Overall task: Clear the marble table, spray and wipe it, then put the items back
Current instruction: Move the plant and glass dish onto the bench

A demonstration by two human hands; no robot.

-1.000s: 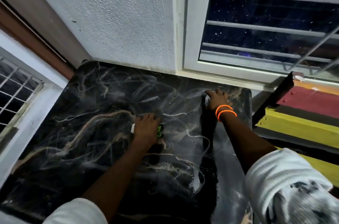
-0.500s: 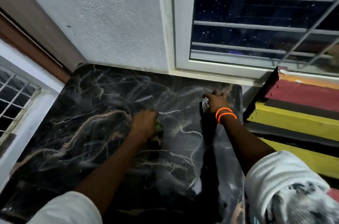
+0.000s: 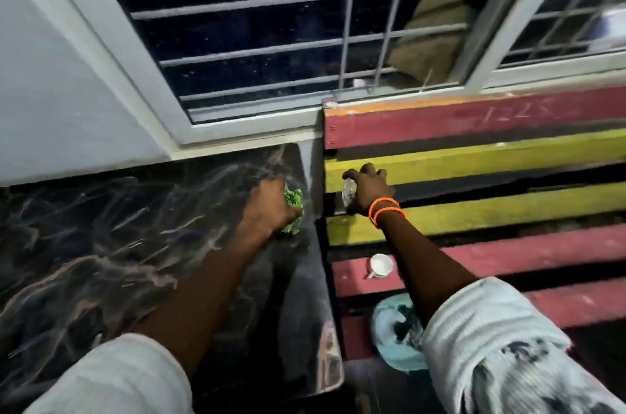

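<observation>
The black marble table (image 3: 101,244) with pale veins fills the lower left. My left hand (image 3: 271,207) hovers over its far right corner, closed around a small green leafy object (image 3: 294,201). My right hand (image 3: 367,191), with orange bands on the wrist, is past the table's right edge over the striped bench (image 3: 491,156). It grips a small shiny clear object (image 3: 349,191), which is blurred and partly hidden by the fingers.
The red, yellow and black slatted bench stands right beside the table. A small white cup (image 3: 381,265) sits on a red slat, and a light blue cloth (image 3: 396,342) lies lower down. A barred window (image 3: 271,40) and white wall run behind.
Both hands have moved right, carrying their objects: the left from the table's middle to its right corner, the right off the table over the bench. The view has swung right.
</observation>
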